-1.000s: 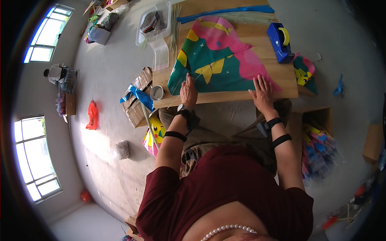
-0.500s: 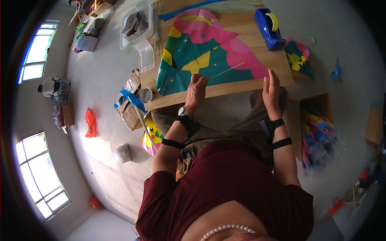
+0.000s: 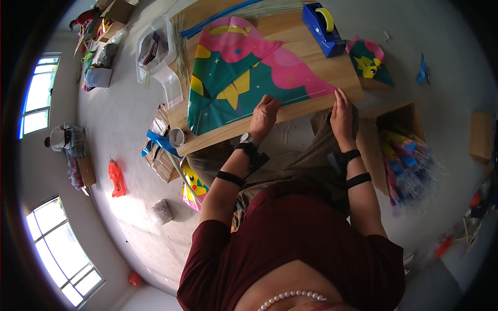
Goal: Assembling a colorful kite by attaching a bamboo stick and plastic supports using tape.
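A printed sheet, like kite cloth, in green, pink and yellow lies spread on a wooden board before me. Along its near edge runs a thin pale stick. My left hand is closed in a pinch at the left part of the stick, over the sheet's near edge. At the sheet's right corner is my right hand, fingers stretched out and fingertips touching the corner by the stick's end. Its palm is turned inward.
A blue tape dispenser stands at the board's far right; a small round cup sits at its left corner. Thin sticks lie along the far edge. A clear plastic bin is at left, a cardboard box of printed cloth at right.
The stick has swung from slanting across the sheet to lying along its near edge. My left hand moved right with it; the right fingertips came in onto the corner. The view shifted.
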